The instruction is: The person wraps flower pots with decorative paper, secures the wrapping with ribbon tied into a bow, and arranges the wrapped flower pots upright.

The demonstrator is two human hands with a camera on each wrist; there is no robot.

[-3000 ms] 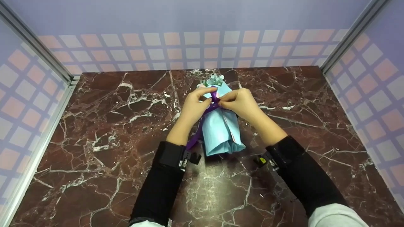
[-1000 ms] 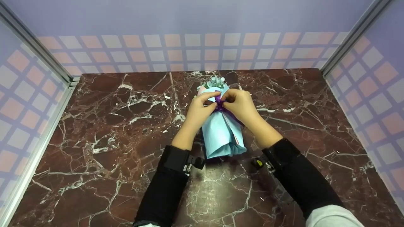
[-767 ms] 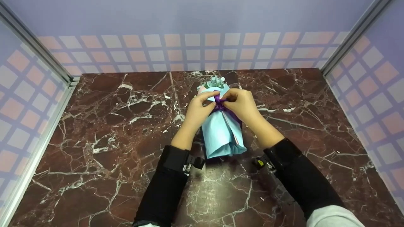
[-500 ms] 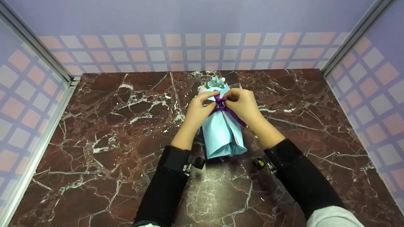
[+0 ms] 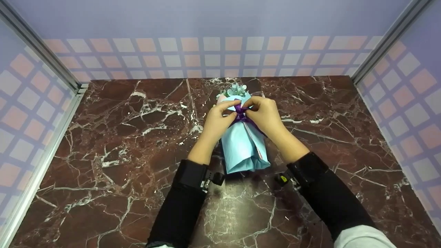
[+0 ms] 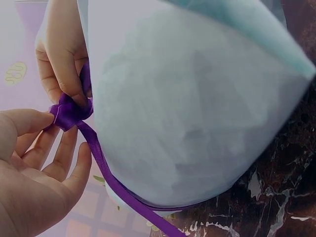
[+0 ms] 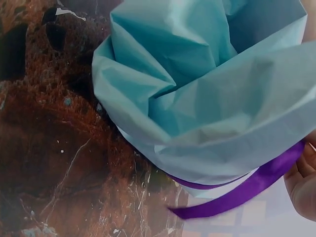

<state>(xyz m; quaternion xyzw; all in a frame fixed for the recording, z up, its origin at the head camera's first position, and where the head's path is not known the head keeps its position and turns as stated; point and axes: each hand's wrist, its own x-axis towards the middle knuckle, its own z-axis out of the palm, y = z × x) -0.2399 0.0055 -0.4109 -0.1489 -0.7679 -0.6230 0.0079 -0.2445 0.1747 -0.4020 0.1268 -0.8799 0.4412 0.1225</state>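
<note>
A bouquet wrapped in light blue paper [image 5: 239,148] lies on the marbled table, its pale flowers and green leaves [image 5: 237,90] pointing away. Purple ribbon [image 5: 240,115] circles the paper's upper part and is gathered in a knot or loop at the front. With thumb and index finger, my left hand [image 5: 217,117] pinches a ribbon loop; the left wrist view shows the purple bunch [image 6: 69,112] at those fingertips. My right hand [image 5: 263,112] pinches the ribbon from the other side. A loose ribbon tail [image 7: 232,197] hangs beneath the paper in the right wrist view.
Dark red marbled tabletop [image 5: 137,155] extends around the bouquet. A checkered back wall [image 5: 206,55] and two side walls close off the space. Each wrist carries a small camera on a black band, the left camera [image 5: 217,178] near the bouquet's lower end.
Three seconds ago a ribbon tail hung at the bouquet's left; now one runs to the right under my right hand. Over the last second both hands have stayed nearly in place, pinching the ribbon.
</note>
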